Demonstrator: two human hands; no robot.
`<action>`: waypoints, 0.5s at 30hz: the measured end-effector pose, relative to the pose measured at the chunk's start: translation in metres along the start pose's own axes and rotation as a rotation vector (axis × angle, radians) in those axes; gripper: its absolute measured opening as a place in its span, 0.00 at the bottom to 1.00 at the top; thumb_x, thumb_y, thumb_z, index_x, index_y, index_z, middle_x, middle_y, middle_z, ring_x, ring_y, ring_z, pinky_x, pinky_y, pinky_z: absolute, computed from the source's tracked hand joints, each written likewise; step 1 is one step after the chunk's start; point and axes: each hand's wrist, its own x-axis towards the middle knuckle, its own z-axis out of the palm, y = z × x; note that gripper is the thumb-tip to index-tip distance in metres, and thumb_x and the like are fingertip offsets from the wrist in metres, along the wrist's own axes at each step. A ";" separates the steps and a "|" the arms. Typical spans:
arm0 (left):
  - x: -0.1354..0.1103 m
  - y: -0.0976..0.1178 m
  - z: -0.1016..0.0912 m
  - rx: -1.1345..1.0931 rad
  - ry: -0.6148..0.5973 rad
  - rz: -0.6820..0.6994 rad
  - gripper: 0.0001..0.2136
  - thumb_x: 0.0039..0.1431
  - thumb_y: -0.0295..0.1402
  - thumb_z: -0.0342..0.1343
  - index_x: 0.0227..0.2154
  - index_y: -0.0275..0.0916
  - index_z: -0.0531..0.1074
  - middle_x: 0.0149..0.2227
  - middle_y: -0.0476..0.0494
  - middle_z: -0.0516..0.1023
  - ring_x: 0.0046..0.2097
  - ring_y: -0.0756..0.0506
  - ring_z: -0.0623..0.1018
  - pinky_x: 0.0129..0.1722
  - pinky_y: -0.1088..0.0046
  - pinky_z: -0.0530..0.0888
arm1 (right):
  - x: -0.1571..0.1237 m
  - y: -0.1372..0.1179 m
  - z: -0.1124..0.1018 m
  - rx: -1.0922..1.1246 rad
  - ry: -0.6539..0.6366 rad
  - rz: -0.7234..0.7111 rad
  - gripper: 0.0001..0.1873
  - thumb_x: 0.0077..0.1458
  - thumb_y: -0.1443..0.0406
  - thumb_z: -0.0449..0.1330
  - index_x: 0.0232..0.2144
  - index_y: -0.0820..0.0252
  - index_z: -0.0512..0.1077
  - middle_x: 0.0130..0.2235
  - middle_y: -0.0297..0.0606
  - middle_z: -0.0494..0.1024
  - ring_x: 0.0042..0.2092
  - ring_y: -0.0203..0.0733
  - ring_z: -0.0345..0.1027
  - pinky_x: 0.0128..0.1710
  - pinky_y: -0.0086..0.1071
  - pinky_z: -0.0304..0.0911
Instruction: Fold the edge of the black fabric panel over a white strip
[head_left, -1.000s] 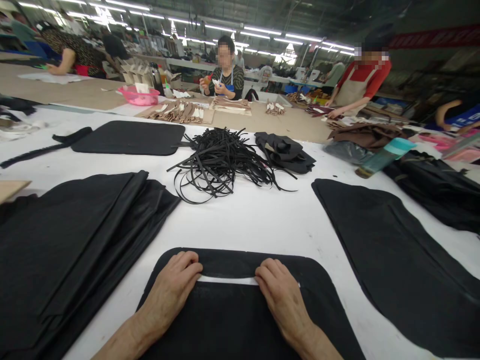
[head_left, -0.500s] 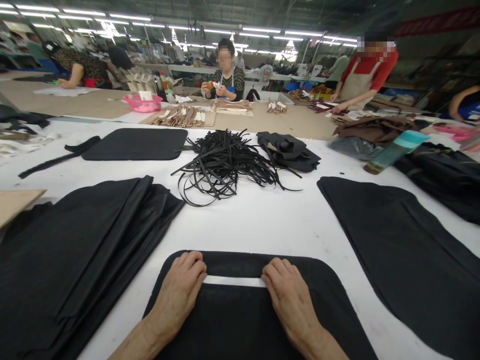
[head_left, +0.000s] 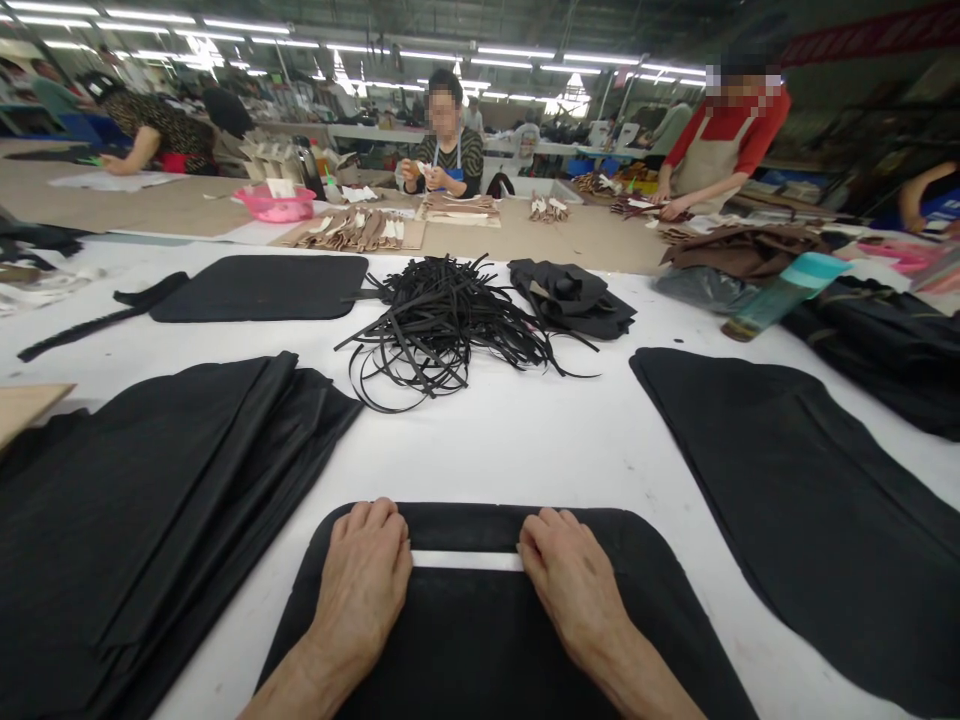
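Observation:
A black leather-like panel [head_left: 480, 640] with rounded corners lies in front of me, a long slot cut near its far edge. White shows through the slot. My left hand [head_left: 369, 560] is closed on the strip by the slot's left end, fingers together and bent over it. At the right end my right hand [head_left: 568, 565] grips the same strip in a like way. Both thumbs are mostly hidden. Beyond the panel sits a tangled heap of thin black strips [head_left: 457, 320].
Stacked black pieces lie at left [head_left: 150, 500] and right [head_left: 795, 480]. Farther back are another black panel [head_left: 262, 288], folded black material [head_left: 574, 295] and a teal-lidded bottle [head_left: 784, 295]. Across the white table [head_left: 480, 440], co-workers handle small pieces near a pink basket [head_left: 277, 205].
The view has shifted slightly, so the background sits a little farther left. My hands keep their places at the slot's ends, the left one turned a little more upright.

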 end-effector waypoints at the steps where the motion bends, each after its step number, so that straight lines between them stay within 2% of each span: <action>1: 0.001 0.001 -0.002 0.002 -0.021 -0.011 0.09 0.58 0.25 0.43 0.28 0.37 0.67 0.35 0.42 0.69 0.38 0.41 0.66 0.37 0.61 0.64 | 0.001 -0.001 -0.001 -0.004 -0.027 0.013 0.10 0.56 0.72 0.52 0.24 0.57 0.66 0.29 0.35 0.70 0.34 0.43 0.61 0.33 0.36 0.51; 4: 0.003 0.005 -0.006 0.006 -0.046 -0.060 0.08 0.57 0.24 0.43 0.29 0.37 0.67 0.34 0.43 0.68 0.37 0.42 0.66 0.37 0.63 0.64 | 0.005 -0.003 -0.006 -0.020 -0.089 0.042 0.10 0.57 0.71 0.52 0.25 0.57 0.67 0.30 0.35 0.71 0.35 0.43 0.62 0.34 0.35 0.51; 7: 0.002 0.009 -0.005 0.028 0.001 -0.091 0.08 0.55 0.21 0.44 0.32 0.36 0.67 0.35 0.43 0.69 0.38 0.42 0.66 0.38 0.63 0.64 | 0.008 -0.005 -0.011 -0.041 -0.125 0.059 0.11 0.57 0.70 0.51 0.25 0.57 0.68 0.31 0.35 0.72 0.35 0.42 0.63 0.34 0.34 0.50; 9: 0.000 0.012 -0.001 0.046 0.047 -0.004 0.10 0.55 0.19 0.43 0.33 0.37 0.67 0.35 0.44 0.69 0.38 0.42 0.66 0.40 0.62 0.64 | 0.010 -0.006 -0.012 -0.053 -0.139 0.063 0.11 0.57 0.70 0.52 0.25 0.57 0.68 0.30 0.35 0.72 0.35 0.41 0.63 0.34 0.33 0.50; 11: -0.003 0.011 0.007 0.066 0.064 0.155 0.12 0.55 0.18 0.43 0.32 0.38 0.68 0.34 0.46 0.70 0.37 0.43 0.66 0.39 0.64 0.64 | 0.010 -0.006 -0.013 -0.065 -0.152 0.069 0.11 0.57 0.70 0.52 0.25 0.57 0.68 0.30 0.34 0.73 0.35 0.41 0.64 0.33 0.33 0.50; 15: -0.010 0.003 0.021 0.148 0.119 0.394 0.09 0.53 0.18 0.48 0.33 0.36 0.70 0.34 0.45 0.72 0.37 0.44 0.67 0.40 0.65 0.65 | 0.010 -0.006 -0.012 -0.058 -0.162 0.074 0.11 0.57 0.70 0.51 0.25 0.57 0.69 0.30 0.35 0.73 0.35 0.42 0.64 0.33 0.33 0.49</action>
